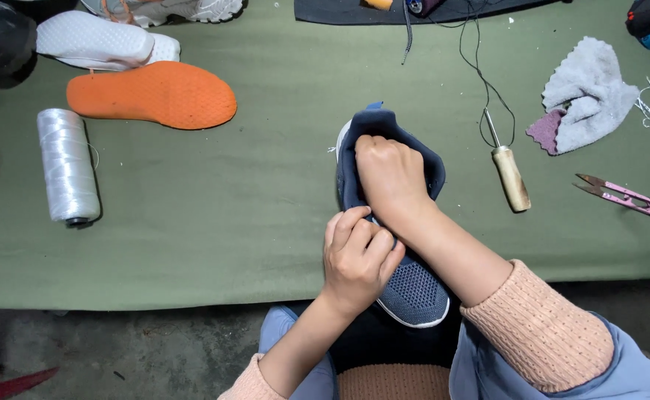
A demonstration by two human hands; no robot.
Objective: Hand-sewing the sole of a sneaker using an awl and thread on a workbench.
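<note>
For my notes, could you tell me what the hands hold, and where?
A blue knit shoe: right hand reaches inside its opening, left hand grips its upper near the laces.

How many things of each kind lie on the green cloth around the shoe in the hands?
Insole: 1
Thread spool: 1
Awl: 1
Snips: 1
Towel: 1
Total: 5
</note>
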